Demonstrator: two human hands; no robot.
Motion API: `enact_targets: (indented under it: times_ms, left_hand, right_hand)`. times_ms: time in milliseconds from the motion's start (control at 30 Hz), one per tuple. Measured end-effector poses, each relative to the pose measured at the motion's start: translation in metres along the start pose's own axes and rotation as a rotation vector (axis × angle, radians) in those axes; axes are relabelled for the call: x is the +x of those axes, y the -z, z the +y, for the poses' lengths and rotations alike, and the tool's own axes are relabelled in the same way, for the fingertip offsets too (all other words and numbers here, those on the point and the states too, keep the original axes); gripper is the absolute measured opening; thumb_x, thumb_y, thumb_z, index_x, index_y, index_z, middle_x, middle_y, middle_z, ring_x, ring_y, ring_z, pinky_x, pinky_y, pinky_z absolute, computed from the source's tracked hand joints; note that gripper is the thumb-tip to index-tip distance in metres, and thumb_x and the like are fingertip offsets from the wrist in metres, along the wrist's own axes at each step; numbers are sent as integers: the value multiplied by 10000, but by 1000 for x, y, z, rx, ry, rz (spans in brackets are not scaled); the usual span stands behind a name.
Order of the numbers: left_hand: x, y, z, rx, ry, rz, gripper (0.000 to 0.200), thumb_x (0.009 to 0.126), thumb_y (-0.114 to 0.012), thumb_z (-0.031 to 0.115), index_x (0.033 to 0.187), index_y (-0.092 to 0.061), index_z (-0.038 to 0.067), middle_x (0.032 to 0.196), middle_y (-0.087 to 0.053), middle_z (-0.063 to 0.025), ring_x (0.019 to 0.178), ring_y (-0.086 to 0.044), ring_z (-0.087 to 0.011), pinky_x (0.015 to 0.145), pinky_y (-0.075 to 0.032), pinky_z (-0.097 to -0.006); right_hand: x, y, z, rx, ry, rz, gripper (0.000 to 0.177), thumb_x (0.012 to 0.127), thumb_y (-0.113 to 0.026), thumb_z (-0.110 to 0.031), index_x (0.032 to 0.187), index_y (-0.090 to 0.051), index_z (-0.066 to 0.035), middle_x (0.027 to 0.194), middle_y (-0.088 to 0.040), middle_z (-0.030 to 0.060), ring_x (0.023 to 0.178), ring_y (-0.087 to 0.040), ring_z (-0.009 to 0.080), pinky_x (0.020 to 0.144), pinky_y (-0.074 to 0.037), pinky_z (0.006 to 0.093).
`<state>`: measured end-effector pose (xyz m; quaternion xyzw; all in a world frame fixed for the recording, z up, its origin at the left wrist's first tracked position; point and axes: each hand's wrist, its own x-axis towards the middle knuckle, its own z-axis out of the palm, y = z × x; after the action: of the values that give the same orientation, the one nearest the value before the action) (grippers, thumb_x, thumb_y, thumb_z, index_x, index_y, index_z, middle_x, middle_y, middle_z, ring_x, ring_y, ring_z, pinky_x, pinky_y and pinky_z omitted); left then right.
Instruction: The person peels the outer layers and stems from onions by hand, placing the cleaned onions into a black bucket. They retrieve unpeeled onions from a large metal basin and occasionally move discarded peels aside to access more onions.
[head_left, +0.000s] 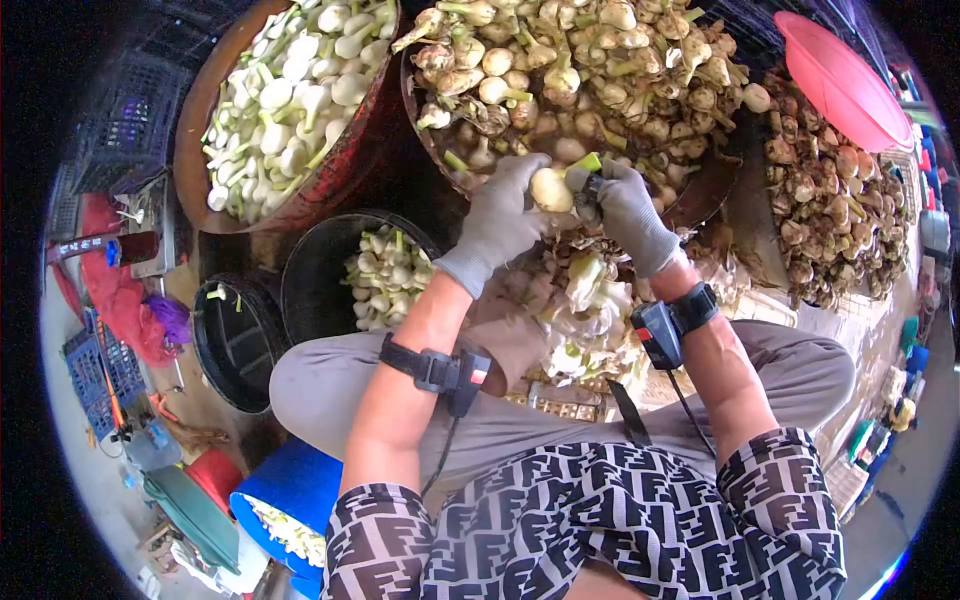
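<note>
My left hand (505,212), in a grey glove, grips a pale garlic bulb (550,189) with a short green stem pointing up and right. Close against that stem is my right hand (632,212), also gloved, closed on a small dark tool (594,186) whose working end I cannot make out. Just beyond both hands stands a wide tub (425,125) heaped with brownish, unpeeled garlic (640,75), some of it in murky water. Below the hands, between my legs, lies a pile of stripped skins and leaves (585,310).
A rusty red tub (350,150) of clean white garlic stands at the upper left. Nearer are a black bucket (310,255) with peeled bulbs and a smaller black bucket (235,345). At right, more unpeeled garlic (835,210) lies under a pink basin (845,80). A blue bucket (290,480) sits lower left.
</note>
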<state>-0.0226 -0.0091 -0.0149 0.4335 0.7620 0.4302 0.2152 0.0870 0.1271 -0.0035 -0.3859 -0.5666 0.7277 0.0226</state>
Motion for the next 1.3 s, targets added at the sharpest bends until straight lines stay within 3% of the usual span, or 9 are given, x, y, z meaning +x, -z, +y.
enact_targets:
  times_ms: [267, 467, 533, 600, 733, 833, 1000, 1133, 1300]
  left_hand:
    - [-1, 4, -6, -98, 82, -74, 521, 690, -725, 274, 1121, -527, 57, 1071, -571, -115, 1029, -533, -222, 887, -405, -298]
    - [-3, -2, -18, -581, 261, -44, 492, 829, -552, 460, 1058, -564, 26, 929, -608, -71, 881, -574, -201, 781, -439, -277]
    - [-2, -14, -14, -999, 469, 58, 509, 850, -505, 497, 1053, -571, 35, 913, -610, -57, 850, -578, -195, 752, -447, -274]
    - [5, 10, -28, -1360, 466, -407, 499, 848, -501, 508, 1065, -571, 64, 937, -612, -57, 850, -577, -196, 739, -448, -276]
    - [5, 7, -11, -997, 610, -120, 527, 837, -501, 530, 1083, -558, 67, 987, -611, -88, 885, -583, -213, 776, -449, -282]
    - [0, -12, -6, -108, 198, 161, 508, 865, -436, 519, 1024, -580, 59, 860, -625, -46, 730, -587, -100, 561, -479, -237]
    - [4, -1, 3, -1044, 703, 219, 552, 863, -420, 541, 931, -589, 20, 786, -616, -74, 752, -605, -149, 646, -502, -301]
    - [7, 0, -14, -972, 482, 207, 469, 864, -489, 456, 1008, -594, 22, 835, -630, -48, 737, -585, -115, 712, -457, -243]
    - [11, 9, -10, -617, 444, 297, 325, 832, -598, 332, 874, -645, 13, 802, -637, -27, 689, -539, -78, 665, -435, -236]
  right_hand:
    - [5, 8, 15, -324, 483, -122, 98, 788, -568, -42, 869, -610, -4, 694, -584, 26, 563, -540, 110, 494, -443, 233]
    - [0, 1, 12, 67, -16, 11, 198, 701, -536, 60, 878, -611, 12, 764, -597, 14, 697, -555, 121, 617, -464, 252]
    - [2, 0, 24, -378, 234, 82, 200, 710, -525, 57, 888, -607, 20, 797, -602, 15, 725, -550, 115, 652, -459, 249]
    - [0, 2, 28, -544, 359, 75, 241, 729, -485, 73, 936, -602, 31, 852, -613, 10, 773, -538, 98, 697, -449, 237]
    - [2, -8, 34, -123, 306, 76, 244, 750, -555, 22, 991, -586, 40, 907, -621, 35, 806, -550, 106, 727, -443, 229]
    - [5, -4, 35, -97, 229, 33, 319, 750, -659, -75, 1025, -571, 61, 949, -626, 82, 860, -573, 141, 752, -442, 242]
    - [-18, -1, 17, 1, 327, -202, 240, 772, -610, -43, 998, -588, 34, 970, -619, 79, 860, -575, 146, 747, -447, 248]
    - [-13, 7, 30, -458, 702, -110, 210, 761, -550, -1, 964, -601, -19, 985, -616, 75, 881, -582, 181, 777, -463, 292]
    - [-27, -1, 12, -4, 421, -149, 287, 766, -515, 21, 1046, -568, -3, 976, -619, 75, 811, -584, 122, 726, -474, 234]
